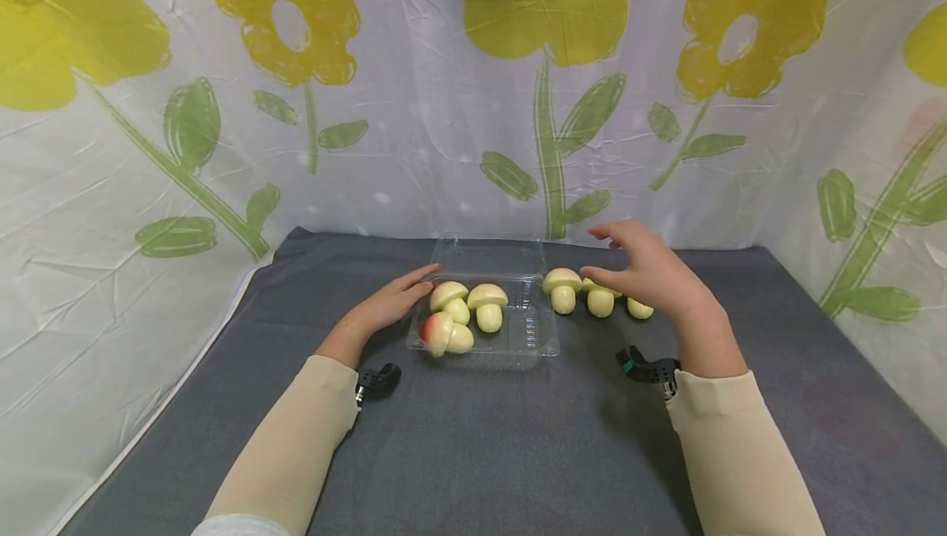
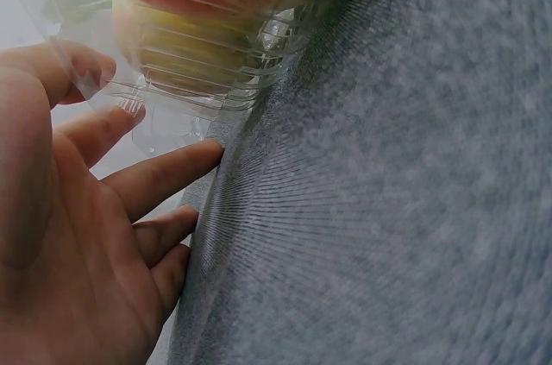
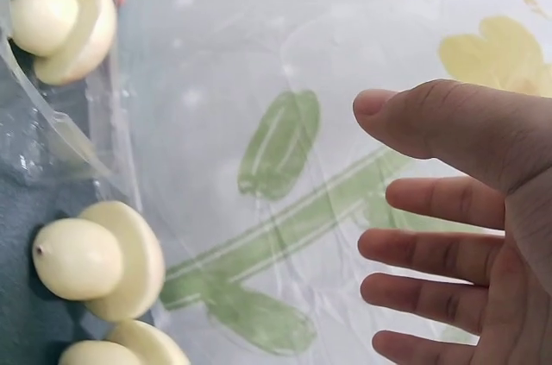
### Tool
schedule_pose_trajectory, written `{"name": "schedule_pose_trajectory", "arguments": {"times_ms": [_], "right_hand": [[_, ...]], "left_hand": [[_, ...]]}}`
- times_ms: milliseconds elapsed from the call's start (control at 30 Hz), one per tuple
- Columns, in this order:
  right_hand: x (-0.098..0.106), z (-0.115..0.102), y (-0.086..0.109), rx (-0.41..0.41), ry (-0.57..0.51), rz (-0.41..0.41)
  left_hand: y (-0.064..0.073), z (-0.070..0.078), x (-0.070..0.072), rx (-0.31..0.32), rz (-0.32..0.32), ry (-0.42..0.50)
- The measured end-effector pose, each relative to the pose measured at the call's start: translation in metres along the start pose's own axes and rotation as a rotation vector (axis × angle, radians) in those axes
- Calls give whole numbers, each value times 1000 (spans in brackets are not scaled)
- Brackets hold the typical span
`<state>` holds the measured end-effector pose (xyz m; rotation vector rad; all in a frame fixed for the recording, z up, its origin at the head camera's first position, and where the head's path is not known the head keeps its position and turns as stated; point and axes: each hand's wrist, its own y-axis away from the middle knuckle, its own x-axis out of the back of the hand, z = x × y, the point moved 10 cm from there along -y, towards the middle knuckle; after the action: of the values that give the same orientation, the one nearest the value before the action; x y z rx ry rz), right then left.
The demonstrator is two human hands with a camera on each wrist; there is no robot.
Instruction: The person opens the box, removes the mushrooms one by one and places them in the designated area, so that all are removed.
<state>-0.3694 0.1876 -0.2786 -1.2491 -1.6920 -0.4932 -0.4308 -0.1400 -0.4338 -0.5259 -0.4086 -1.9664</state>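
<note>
A clear plastic clamshell box (image 1: pixel 543 330) lies on the dark cloth with its lid raised behind. Inside, toward its left, are three toy mushrooms: a pale one (image 1: pixel 488 307), another (image 1: pixel 449 302) and a red-tinged one (image 1: pixel 438 333). My left hand (image 1: pixel 373 310) is at the box's left side; in the left wrist view, its slightly bent fingers (image 2: pixel 168 179) reach the plastic wall. To the right of the box stand three more cream mushrooms (image 1: pixel 562 291) in a row, the rightmost (image 1: pixel 639 309) partly hidden. Over them my right hand (image 1: pixel 654 277) hovers, thumb and fingers apart, holding nothing.
The dark grey cloth (image 1: pixel 473 445) covers the table up to a white curtain (image 1: pixel 414 150) with yellow flowers, which stands close behind the box and mushrooms. Black straps (image 1: pixel 381 380) sit at both wrists.
</note>
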Motion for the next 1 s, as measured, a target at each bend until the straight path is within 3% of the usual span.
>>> {"name": "schedule_pose_trajectory", "arguments": {"times_ms": [300, 667, 733, 1000], "right_hand": [[-25, -11, -9, 59, -32, -44], [-55, -26, -17, 95, 42, -79], [-60, -29, -19, 102, 51, -85], [-80, -35, -24, 120, 83, -106]], "left_hand": [[0, -1, -1, 8, 3, -11], [-1, 0, 0, 7, 9, -7], [1, 5, -1, 15, -2, -4], [-3, -3, -1, 12, 0, 10]]}}
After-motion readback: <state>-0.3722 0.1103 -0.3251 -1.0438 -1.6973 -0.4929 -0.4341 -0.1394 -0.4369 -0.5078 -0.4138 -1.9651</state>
